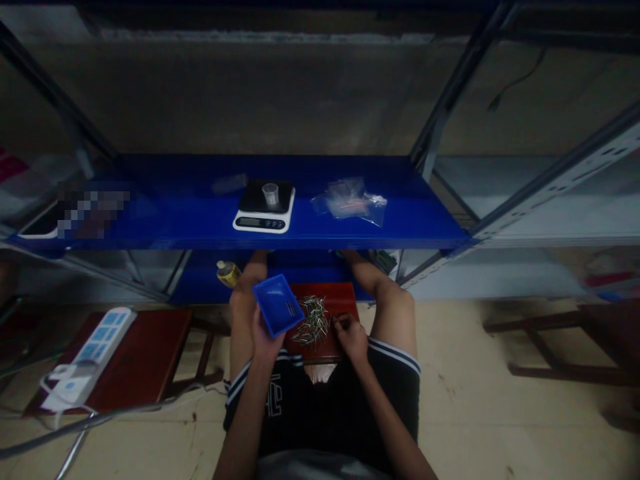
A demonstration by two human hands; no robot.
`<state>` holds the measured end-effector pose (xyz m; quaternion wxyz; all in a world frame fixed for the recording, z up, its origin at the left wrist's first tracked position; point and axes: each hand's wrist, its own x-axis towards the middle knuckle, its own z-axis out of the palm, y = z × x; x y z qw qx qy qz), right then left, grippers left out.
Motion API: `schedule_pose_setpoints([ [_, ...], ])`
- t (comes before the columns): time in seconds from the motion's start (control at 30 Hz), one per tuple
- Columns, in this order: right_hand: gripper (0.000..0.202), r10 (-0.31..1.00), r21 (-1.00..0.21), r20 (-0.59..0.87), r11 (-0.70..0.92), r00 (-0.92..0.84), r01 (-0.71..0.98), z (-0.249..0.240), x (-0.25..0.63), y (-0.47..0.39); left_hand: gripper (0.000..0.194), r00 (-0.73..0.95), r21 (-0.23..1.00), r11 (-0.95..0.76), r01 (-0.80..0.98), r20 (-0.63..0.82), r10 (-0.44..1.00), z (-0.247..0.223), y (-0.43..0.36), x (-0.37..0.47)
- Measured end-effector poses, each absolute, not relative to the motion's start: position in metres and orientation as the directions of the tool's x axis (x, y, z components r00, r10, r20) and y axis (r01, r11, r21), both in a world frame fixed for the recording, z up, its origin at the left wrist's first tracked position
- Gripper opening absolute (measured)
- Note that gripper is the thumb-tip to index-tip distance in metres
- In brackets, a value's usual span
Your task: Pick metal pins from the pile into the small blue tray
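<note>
While the right hand (351,337) presses its fingers together, pinching at the edge of a heap of thin metal pins (313,323), the left hand (264,333) grips a small blue plastic tray (277,305) from beneath, tilted. Pins lie on a red-brown wooden stool (334,301) between the knees; light, stiff, slippery, best pinched mid-shaft. A digital scale (264,207) sits on the blue shelf (200,227) beyond.
</note>
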<state>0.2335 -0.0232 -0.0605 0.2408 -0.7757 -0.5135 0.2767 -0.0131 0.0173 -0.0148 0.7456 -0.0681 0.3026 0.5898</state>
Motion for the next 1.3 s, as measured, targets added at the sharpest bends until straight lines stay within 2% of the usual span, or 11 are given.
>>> schedule_pose_setpoints([
  [0.17, 0.022, 0.921, -0.524, -0.194, -0.387, 0.336, 0.758, -0.054, 0.227, -0.012, 0.048, 0.076, 0.291, 0.271, -0.918, -0.540, 0.838, -0.015, 0.019, -0.002],
  [0.27, 0.019, 0.928, -0.525, -0.181, -0.370, 0.324, 0.766, -0.055, 0.231, -0.011, 0.045, 0.076, 0.307, 0.277, -0.911, -0.533, 0.842, -0.015, 0.019, -0.001],
  [0.4, 0.017, 0.934, -0.666, -0.141, -0.335, 0.329, 0.666, -0.049, 0.238, -0.010, 0.039, 0.074, 0.347, 0.306, -0.887, -0.547, 0.834, -0.016, 0.016, 0.007],
  [0.53, 0.028, 0.923, -0.894, 0.110, -0.070, 0.368, 0.443, -0.017, 0.223, -0.007, 0.029, 0.095, 0.399, 0.372, -0.838, -0.565, 0.820, -0.020, 0.010, 0.022],
  [0.63, 0.031, 0.945, -0.925, 0.205, 0.103, 0.253, 0.366, 0.013, 0.199, -0.005, 0.025, 0.131, 0.426, 0.431, -0.795, -0.573, 0.809, -0.024, 0.005, 0.031],
  [0.73, 0.031, 0.969, -0.908, 0.224, 0.167, 0.107, 0.384, 0.024, 0.190, -0.004, 0.027, 0.146, 0.401, 0.436, -0.806, -0.579, 0.802, -0.024, 0.004, 0.029],
  [0.8, 0.034, 0.958, -0.897, 0.220, 0.125, 0.184, 0.425, 0.018, 0.199, -0.001, 0.032, 0.136, 0.370, 0.394, -0.841, -0.560, 0.817, -0.020, 0.005, 0.022],
  [0.9, 0.031, 0.931, -0.851, 0.150, -0.049, 0.332, 0.522, -0.004, 0.222, 0.003, 0.047, 0.119, 0.319, 0.299, -0.899, -0.480, 0.869, -0.012, 0.009, 0.006],
  [1.03, 0.019, 0.975, -0.702, -0.062, -0.194, 0.213, 0.686, -0.028, 0.233, 0.001, 0.060, 0.056, 0.271, 0.189, -0.944, -0.431, 0.901, -0.007, 0.015, -0.008],
  [1.1, 0.017, 0.976, -0.641, -0.083, -0.205, 0.200, 0.739, -0.035, 0.229, -0.001, 0.058, 0.045, 0.259, 0.180, -0.949, -0.455, 0.890, -0.009, 0.017, -0.010],
  [1.3, 0.018, 0.966, -0.718, -0.066, -0.219, 0.249, 0.660, -0.045, 0.227, 0.005, 0.051, 0.044, 0.276, 0.202, -0.940, -0.489, 0.871, -0.017, 0.019, -0.006],
])
